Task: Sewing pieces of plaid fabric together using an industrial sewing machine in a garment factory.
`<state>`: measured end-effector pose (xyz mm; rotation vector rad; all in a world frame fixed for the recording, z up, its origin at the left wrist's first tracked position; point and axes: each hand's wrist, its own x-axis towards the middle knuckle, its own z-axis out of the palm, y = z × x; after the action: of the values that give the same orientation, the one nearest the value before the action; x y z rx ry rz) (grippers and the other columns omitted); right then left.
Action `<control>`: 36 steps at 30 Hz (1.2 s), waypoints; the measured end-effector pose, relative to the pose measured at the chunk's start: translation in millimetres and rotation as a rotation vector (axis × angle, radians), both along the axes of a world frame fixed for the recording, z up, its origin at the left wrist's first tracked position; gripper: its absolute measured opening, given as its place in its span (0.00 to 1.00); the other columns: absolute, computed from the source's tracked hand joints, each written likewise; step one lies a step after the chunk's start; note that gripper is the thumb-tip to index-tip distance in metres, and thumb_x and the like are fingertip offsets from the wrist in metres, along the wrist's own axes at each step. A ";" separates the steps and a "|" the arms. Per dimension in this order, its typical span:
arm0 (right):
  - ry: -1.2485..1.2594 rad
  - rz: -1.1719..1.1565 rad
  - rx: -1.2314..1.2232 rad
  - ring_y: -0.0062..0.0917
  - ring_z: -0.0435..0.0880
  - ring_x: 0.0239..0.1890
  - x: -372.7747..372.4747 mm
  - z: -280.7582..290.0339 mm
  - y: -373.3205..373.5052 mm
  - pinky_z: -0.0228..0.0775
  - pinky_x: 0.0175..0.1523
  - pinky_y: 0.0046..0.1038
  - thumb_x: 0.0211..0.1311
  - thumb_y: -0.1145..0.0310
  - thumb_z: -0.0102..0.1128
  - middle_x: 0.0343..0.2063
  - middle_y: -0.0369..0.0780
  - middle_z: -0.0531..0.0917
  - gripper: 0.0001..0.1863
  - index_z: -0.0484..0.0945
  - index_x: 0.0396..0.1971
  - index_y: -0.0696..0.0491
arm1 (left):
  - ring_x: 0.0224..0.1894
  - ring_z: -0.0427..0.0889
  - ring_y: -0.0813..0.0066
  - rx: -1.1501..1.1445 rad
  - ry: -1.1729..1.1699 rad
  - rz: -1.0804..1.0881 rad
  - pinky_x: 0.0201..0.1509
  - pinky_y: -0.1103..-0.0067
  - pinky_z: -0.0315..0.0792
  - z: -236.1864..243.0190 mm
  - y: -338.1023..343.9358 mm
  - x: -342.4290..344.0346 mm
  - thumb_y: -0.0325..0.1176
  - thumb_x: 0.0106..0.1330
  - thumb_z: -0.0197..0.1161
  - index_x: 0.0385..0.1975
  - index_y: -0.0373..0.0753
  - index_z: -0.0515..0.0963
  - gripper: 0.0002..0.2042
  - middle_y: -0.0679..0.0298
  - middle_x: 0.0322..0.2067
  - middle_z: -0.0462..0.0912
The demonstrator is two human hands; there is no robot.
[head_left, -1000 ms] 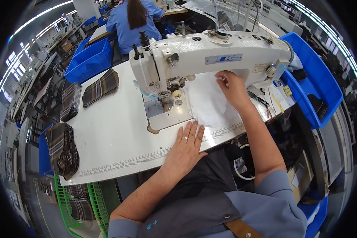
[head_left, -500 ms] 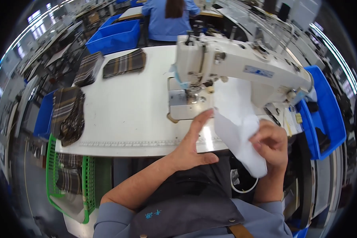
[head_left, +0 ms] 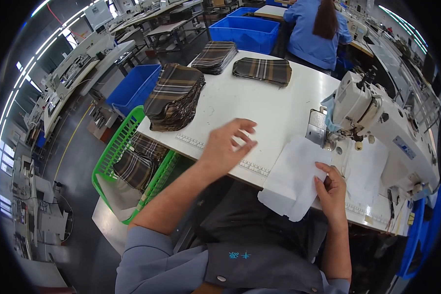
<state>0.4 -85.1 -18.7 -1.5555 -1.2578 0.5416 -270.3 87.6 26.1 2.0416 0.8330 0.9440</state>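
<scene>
My right hand (head_left: 332, 191) pinches the right edge of a white fabric-like piece (head_left: 291, 176) between thumb and fingers. The piece lies fairly flat over the table's front edge, its far end close to the needle area of a white sewing machine (head_left: 402, 130). Raised over the table, left of the piece, my left hand (head_left: 228, 147) is empty with its fingers apart and slightly curled. More white material (head_left: 367, 171) lies under the machine's arm. A tall stack of brown plaid fabric pieces (head_left: 174, 95) stands beyond my left hand.
Two more plaid stacks (head_left: 214, 58) (head_left: 263, 71) sit along the table's far side. A green basket (head_left: 116, 153) with plaid pieces stands by the left edge. Blue bins (head_left: 134, 89) (head_left: 245, 35) flank the table. A person in blue (head_left: 308, 36) sits ahead.
My view has swung left. The left hand has left the white piece and moved toward the plaid stacks. The white piece, folded up before, now lies flatter in my right hand.
</scene>
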 end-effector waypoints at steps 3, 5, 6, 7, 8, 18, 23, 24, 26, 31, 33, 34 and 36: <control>-0.074 -0.020 -0.057 0.15 0.65 0.28 -6.3 1.0 1.4 0.61 0.34 0.19 0.60 0.80 0.61 0.33 0.32 0.72 0.20 0.80 0.54 0.57 | 0.40 0.83 0.82 0.239 -0.065 0.334 0.40 0.82 0.76 28.6 47.7 -59.1 0.24 0.67 0.67 0.43 0.36 0.85 0.07 0.65 0.42 0.87; 0.023 -0.046 -0.048 0.14 0.65 0.27 -2.9 -5.2 0.0 0.62 0.33 0.19 0.60 0.80 0.61 0.34 0.32 0.74 0.22 0.79 0.56 0.56 | 0.38 0.84 0.81 0.300 0.023 0.504 0.41 0.81 0.76 43.7 77.9 -103.2 0.27 0.66 0.69 0.40 0.35 0.87 0.06 0.65 0.38 0.88; 0.028 -0.034 -0.044 0.14 0.65 0.27 -2.9 -7.3 0.5 0.62 0.33 0.19 0.60 0.80 0.61 0.34 0.32 0.74 0.22 0.79 0.56 0.56 | 0.36 0.84 0.80 0.289 0.080 0.568 0.41 0.80 0.77 43.5 95.3 -127.1 0.29 0.65 0.70 0.39 0.35 0.88 0.06 0.64 0.36 0.89; 0.058 -0.030 -0.043 0.14 0.65 0.27 -2.8 -8.4 0.7 0.62 0.33 0.18 0.60 0.79 0.61 0.34 0.32 0.74 0.23 0.79 0.57 0.56 | 0.36 0.84 0.80 0.294 0.084 0.579 0.41 0.80 0.77 39.2 110.9 -150.6 0.29 0.65 0.70 0.39 0.35 0.88 0.06 0.64 0.36 0.89; 0.091 -0.026 -0.044 0.14 0.65 0.27 -3.2 -10.6 2.1 0.61 0.33 0.18 0.60 0.79 0.61 0.35 0.32 0.75 0.23 0.78 0.57 0.56 | 0.36 0.84 0.81 0.174 0.145 0.544 0.41 0.80 0.77 31.9 125.0 -173.0 0.29 0.64 0.72 0.39 0.36 0.88 0.07 0.64 0.37 0.89; 0.055 -0.008 -0.049 0.14 0.64 0.28 -1.0 -11.4 -1.4 0.61 0.34 0.17 0.60 0.78 0.61 0.34 0.31 0.74 0.22 0.79 0.57 0.57 | 0.34 0.85 0.77 0.136 0.371 0.368 0.42 0.79 0.78 35.3 114.5 -154.8 0.36 0.55 0.79 0.40 0.35 0.88 0.16 0.60 0.35 0.89; 0.015 -0.002 -0.054 0.14 0.65 0.29 -2.6 -9.6 -2.6 0.61 0.34 0.17 0.60 0.78 0.61 0.35 0.32 0.74 0.22 0.79 0.57 0.57 | 0.33 0.86 0.74 0.245 0.491 0.449 0.40 0.78 0.79 44.2 102.0 -140.4 0.36 0.51 0.80 0.38 0.35 0.88 0.16 0.59 0.34 0.88; 0.015 -0.002 -0.054 0.14 0.65 0.29 -2.4 -9.7 -3.1 0.61 0.34 0.17 0.60 0.78 0.61 0.35 0.32 0.74 0.22 0.79 0.57 0.57 | 0.32 0.86 0.74 0.237 0.517 0.455 0.39 0.78 0.79 45.1 101.4 -137.5 0.36 0.51 0.80 0.37 0.35 0.88 0.16 0.59 0.33 0.88; -0.008 0.000 -0.070 0.15 0.66 0.29 -0.9 -9.4 -4.0 0.62 0.35 0.18 0.60 0.78 0.61 0.34 0.32 0.74 0.22 0.79 0.57 0.57 | 0.31 0.86 0.75 0.232 0.543 0.464 0.38 0.78 0.79 47.3 100.6 -136.5 0.36 0.51 0.81 0.36 0.35 0.88 0.16 0.59 0.31 0.88; 0.001 0.004 -0.038 0.16 0.66 0.29 -1.8 -10.4 -4.0 0.62 0.36 0.18 0.60 0.78 0.62 0.34 0.33 0.74 0.22 0.79 0.56 0.57 | 0.28 0.86 0.75 0.063 0.500 0.432 0.36 0.78 0.78 44.9 115.0 -153.3 0.39 0.55 0.80 0.36 0.35 0.89 0.16 0.58 0.28 0.89; 0.007 0.006 -0.035 0.16 0.66 0.29 -2.8 -10.4 -4.1 0.62 0.36 0.18 0.60 0.78 0.62 0.34 0.33 0.74 0.22 0.79 0.56 0.57 | 0.28 0.85 0.77 0.037 0.492 0.426 0.36 0.78 0.78 43.5 122.2 -161.0 0.40 0.56 0.79 0.37 0.35 0.89 0.15 0.59 0.27 0.89; 0.004 0.005 -0.031 0.16 0.66 0.29 -2.7 -10.4 -4.0 0.62 0.36 0.18 0.60 0.78 0.62 0.34 0.33 0.74 0.22 0.79 0.56 0.57 | 0.28 0.84 0.79 0.009 0.481 0.421 0.36 0.79 0.77 42.4 125.7 -164.2 0.40 0.58 0.78 0.37 0.36 0.89 0.15 0.60 0.27 0.89; 0.001 0.004 -0.029 0.16 0.66 0.29 -2.7 -10.9 -3.8 0.62 0.36 0.18 0.60 0.78 0.62 0.34 0.33 0.74 0.22 0.79 0.56 0.57 | 0.28 0.83 0.80 -0.080 0.416 0.399 0.36 0.80 0.76 36.2 137.7 -172.5 0.40 0.58 0.78 0.37 0.36 0.89 0.14 0.62 0.27 0.89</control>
<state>-2.3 -88.9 -29.6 -1.5766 -1.2574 0.5659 -442.8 225.3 62.4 2.0712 1.5185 0.6761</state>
